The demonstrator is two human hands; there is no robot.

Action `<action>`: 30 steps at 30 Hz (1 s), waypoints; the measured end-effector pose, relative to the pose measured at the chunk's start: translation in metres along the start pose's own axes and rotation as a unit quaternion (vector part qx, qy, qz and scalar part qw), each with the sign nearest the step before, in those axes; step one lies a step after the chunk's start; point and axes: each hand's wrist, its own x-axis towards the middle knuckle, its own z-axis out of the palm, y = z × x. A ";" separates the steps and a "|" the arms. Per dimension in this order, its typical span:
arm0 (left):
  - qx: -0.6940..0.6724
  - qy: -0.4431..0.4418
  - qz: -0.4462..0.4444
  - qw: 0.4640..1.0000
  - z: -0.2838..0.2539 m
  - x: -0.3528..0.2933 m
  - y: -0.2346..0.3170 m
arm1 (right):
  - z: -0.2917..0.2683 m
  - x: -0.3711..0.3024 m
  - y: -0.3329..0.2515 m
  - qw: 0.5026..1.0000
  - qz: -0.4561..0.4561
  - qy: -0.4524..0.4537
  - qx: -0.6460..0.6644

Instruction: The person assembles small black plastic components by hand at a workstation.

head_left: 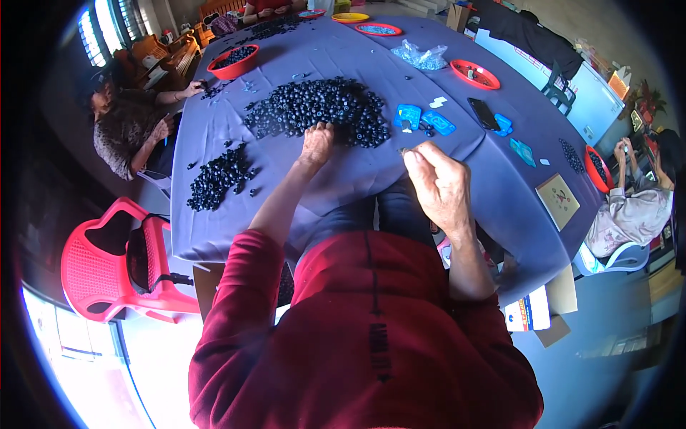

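Note:
A wide pile of small, round black parts (321, 104) lies on the cloth in front of me. My left hand (317, 143) rests at the pile's near edge with its fingers curled down; whatever they grip is hidden. To the right, my right hand (437, 179) is raised above the table's near edge, thumb and forefinger pinched together. A tiny dark tip shows at that pinch, too small to name. Beyond it lie blue plastic pieces (438, 122) with a few black parts beside them. A smaller heap of black parts (221, 176) sits left of my left forearm.
A purple-grey cloth (386, 64) covers the table. On it are a red bowl of black parts (234, 62), a clear bag (420, 55), a red dish (474, 74) and a dark phone (483, 113). Co-workers sit left, right and at the far end. A red chair (114, 264) stands left.

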 end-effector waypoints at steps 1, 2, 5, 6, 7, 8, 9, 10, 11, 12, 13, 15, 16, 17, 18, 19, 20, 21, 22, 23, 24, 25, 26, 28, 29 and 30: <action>0.011 0.000 -0.003 1.000 0.002 -0.001 -0.001 | 0.003 0.000 0.000 1.000 0.000 0.002 0.007; 0.012 -0.011 0.001 1.000 -0.001 -0.002 0.001 | 0.004 -0.001 0.002 1.000 0.000 0.005 0.014; 0.022 0.024 0.028 0.999 -0.003 -0.005 -0.001 | 0.002 0.000 0.007 1.000 -0.002 0.006 -0.006; 0.022 0.025 0.026 0.999 -0.002 -0.008 -0.004 | 0.002 0.001 0.007 1.000 -0.009 0.018 -0.010; 0.028 0.038 0.024 0.999 0.001 -0.010 -0.007 | 0.002 0.001 0.007 1.000 -0.011 0.017 -0.009; 0.033 0.051 0.023 0.998 0.002 -0.013 -0.009 | 0.002 0.001 0.006 1.000 -0.002 0.010 -0.011; 0.026 0.080 0.015 0.996 0.003 -0.017 -0.011 | 0.002 0.001 0.006 1.000 0.008 0.003 -0.012; 0.027 0.081 0.014 0.996 0.004 -0.018 -0.013 | 0.003 0.002 0.006 1.000 0.006 0.002 -0.011; 0.039 0.063 0.011 0.997 0.001 -0.018 -0.013 | 0.003 0.002 0.007 1.000 -0.002 0.009 -0.011; 0.050 0.044 0.009 0.998 -0.002 -0.019 -0.012 | 0.004 0.002 0.007 1.000 -0.010 0.015 -0.011; 0.050 0.045 0.008 0.998 -0.004 -0.021 -0.009 | 0.004 0.001 0.008 1.000 -0.010 0.014 -0.011; 0.048 0.057 0.014 0.997 -0.006 -0.024 -0.006 | 0.005 0.000 0.009 1.000 -0.011 0.014 -0.003; 0.041 0.047 -0.002 0.998 -0.006 -0.025 -0.005 | 0.005 0.001 0.009 1.000 -0.013 0.014 -0.003; 0.041 0.048 -0.003 0.998 -0.008 -0.027 -0.004 | 0.005 0.000 0.010 1.000 -0.006 0.012 0.000; 0.020 0.056 -0.004 0.998 -0.010 -0.029 -0.004 | 0.005 0.000 0.010 1.000 0.001 0.009 0.004; 0.000 0.063 -0.005 0.998 -0.012 -0.031 -0.004 | 0.005 0.001 0.010 1.000 0.000 0.008 0.004; 0.000 0.063 -0.006 0.998 -0.015 -0.033 -0.003 | 0.004 0.002 0.011 1.000 -0.005 0.010 0.005; -0.165 0.082 -0.045 0.982 -0.018 -0.034 -0.003 | 0.004 0.002 0.012 1.000 -0.009 0.011 0.006; -0.325 0.100 -0.084 0.937 -0.021 -0.036 -0.002 | 0.004 0.002 0.012 1.000 -0.009 0.009 0.007; -0.402 0.156 -0.107 0.896 -0.035 -0.039 0.008 | 0.003 0.003 0.011 1.000 -0.006 0.006 0.007; -0.554 0.120 -0.109 0.816 -0.037 -0.037 0.008 | 0.003 0.003 0.010 1.000 -0.003 0.003 0.006; -0.690 0.080 -0.107 0.712 -0.040 -0.036 0.008 | 0.004 0.002 0.010 1.000 -0.003 0.001 0.007; -0.752 0.066 -0.088 0.650 -0.059 -0.038 0.018 | 0.004 0.002 0.010 1.000 -0.005 -0.001 0.005; -0.868 0.003 -0.049 0.495 -0.093 -0.047 0.036 | 0.005 0.002 0.008 1.000 -0.011 -0.005 0.004; -0.894 -0.027 -0.012 0.447 -0.109 -0.052 0.047 | 0.005 0.001 0.005 1.000 -0.007 -0.013 0.013; -0.905 -0.038 0.018 0.424 -0.119 -0.057 0.056 | 0.005 0.000 0.003 1.000 -0.003 -0.022 0.023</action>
